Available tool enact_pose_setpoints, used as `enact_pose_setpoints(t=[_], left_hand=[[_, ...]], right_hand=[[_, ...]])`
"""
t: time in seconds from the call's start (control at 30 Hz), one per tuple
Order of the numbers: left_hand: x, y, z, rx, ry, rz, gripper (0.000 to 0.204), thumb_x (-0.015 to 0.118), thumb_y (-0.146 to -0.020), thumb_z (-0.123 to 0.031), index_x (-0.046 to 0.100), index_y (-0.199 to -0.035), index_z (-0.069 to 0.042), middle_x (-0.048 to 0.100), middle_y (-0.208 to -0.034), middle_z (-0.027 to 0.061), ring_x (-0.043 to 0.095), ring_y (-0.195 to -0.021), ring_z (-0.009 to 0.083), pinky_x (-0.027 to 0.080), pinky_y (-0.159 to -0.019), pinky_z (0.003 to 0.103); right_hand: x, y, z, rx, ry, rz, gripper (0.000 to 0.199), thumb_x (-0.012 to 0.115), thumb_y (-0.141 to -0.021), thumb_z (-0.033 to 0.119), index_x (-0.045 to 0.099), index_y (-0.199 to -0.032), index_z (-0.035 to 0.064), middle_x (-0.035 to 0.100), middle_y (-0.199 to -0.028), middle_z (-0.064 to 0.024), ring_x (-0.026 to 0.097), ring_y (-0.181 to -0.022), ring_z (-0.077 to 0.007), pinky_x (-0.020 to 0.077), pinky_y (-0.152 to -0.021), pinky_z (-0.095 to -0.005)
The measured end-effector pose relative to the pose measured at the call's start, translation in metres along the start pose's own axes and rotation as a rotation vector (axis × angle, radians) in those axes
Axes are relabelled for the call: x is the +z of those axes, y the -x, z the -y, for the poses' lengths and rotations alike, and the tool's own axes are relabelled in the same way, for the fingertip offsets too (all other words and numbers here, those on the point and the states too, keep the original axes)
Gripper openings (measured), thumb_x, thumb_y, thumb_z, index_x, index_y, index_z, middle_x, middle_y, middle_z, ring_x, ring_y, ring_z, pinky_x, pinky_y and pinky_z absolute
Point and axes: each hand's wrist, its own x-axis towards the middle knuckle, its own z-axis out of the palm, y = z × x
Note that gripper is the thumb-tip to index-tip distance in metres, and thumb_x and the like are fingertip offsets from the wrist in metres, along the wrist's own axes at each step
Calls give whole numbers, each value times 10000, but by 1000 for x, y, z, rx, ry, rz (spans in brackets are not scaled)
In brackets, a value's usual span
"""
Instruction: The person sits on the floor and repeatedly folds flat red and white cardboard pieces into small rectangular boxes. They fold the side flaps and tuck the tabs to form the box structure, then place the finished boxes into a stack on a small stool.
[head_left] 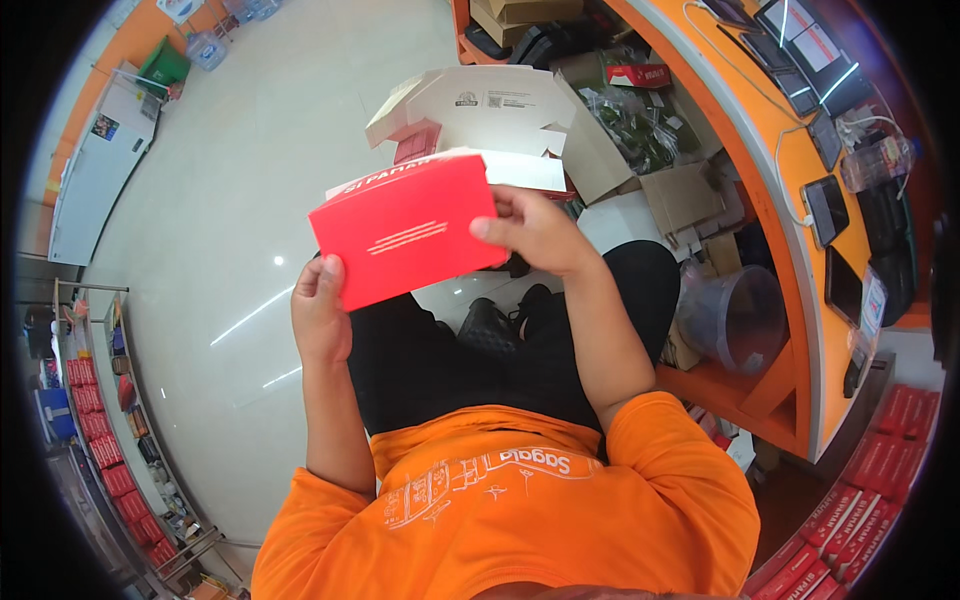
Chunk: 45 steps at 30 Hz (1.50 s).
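Between my two hands, above my lap, is a red cardboard box (405, 225) with pale print on its broad face. My left hand (322, 305) grips its lower left corner, thumb on the front. At the right edge my right hand (535, 228) pinches it, thumb in front and fingers behind. Just beyond it stands a larger white carton (460, 110) with its flaps spread open. A bit of red shows inside that carton, partly hidden by the red box.
To the right, an orange desk (730, 100) carries phones (825, 212) and cables. Beneath it are a brown carton of bagged items (635, 125) and a clear plastic bin (735, 320). Stacked red boxes (870, 500) line the lower right; a shelf (110, 450) holds more at left.
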Motion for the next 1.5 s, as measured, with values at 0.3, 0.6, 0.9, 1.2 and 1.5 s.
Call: enact_pose_setpoints(t=[0.3, 0.6, 0.9, 1.2, 1.5], left_hand=[[21, 11, -3, -181, -252, 171, 352, 619, -1037, -261, 621, -1323, -55, 633, -1342, 46, 589, -1226, 147, 466, -984, 295], [35, 3, -2, -219, -226, 163, 315, 652, -1017, -246, 658, -1272, -62, 664, -1273, 28, 618, -1151, 126, 473, -941, 268], [30, 5, 2, -150, -410, 190, 305, 632, -1022, -237, 648, -1273, -63, 664, -1279, 33, 621, -1155, 136, 469, -951, 295], [40, 4, 9, -155, -475, 263, 303, 649, -1009, -247, 662, -1250, -64, 675, -1250, 16, 619, -1120, 129, 460, -938, 287], [45, 3, 11, -171, -490, 301, 310, 649, -1011, -228, 657, -1255, -36, 673, -1203, 21, 607, -1087, 116, 465, -930, 278]], right_hand=[[-151, 2, -25, -305, -862, -1080, 575, 703, -966, 436, 568, -1366, 45, 616, -1315, -121, 635, -1121, -285, 537, -958, -420], [-129, -39, -114, 136, 546, -766, 597, 838, -846, 438, 675, -1185, -26, 688, -1087, -118, 645, -939, -188, 538, -825, -310], [-127, -39, -95, 95, 772, -608, 383, 843, -851, 302, 747, -1086, 15, 739, -1009, -101, 678, -937, -203, 531, -864, -345], [-96, -34, -92, -8, 912, -280, 188, 708, -893, 92, 785, -1065, 81, 746, -1046, -179, 705, -971, -351, 534, -877, -411], [-59, -32, -63, 86, 957, -253, 195, 731, -875, 134, 779, -1050, 61, 727, -1009, -227, 701, -938, -374, 537, -847, -424]])
